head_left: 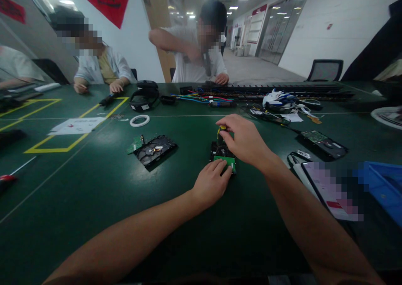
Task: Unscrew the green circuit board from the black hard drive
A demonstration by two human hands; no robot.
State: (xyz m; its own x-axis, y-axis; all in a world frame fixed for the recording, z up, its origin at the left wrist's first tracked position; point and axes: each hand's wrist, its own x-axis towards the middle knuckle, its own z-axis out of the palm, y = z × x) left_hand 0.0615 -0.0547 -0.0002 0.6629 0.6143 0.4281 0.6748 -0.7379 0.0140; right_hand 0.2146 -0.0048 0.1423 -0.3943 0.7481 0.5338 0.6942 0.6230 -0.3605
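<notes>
Hard drive (223, 152) near frame centre, beyond left hand (211, 182), fingers resting unclenched on its green board (231, 161); right hand (246, 138) pinches upright screwdriver (220, 137) above. Drive's long axis roughly up-frame.

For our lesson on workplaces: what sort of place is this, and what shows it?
Probably an electronics workshop: a hard drive and coloured cables lie on a green worktable; the right hand holds an apparent screwdriver.

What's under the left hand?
A green circuit board on a black drive. The left hand covers part of the board; whatever sits directly beneath those fingertips can't be seen.
</notes>
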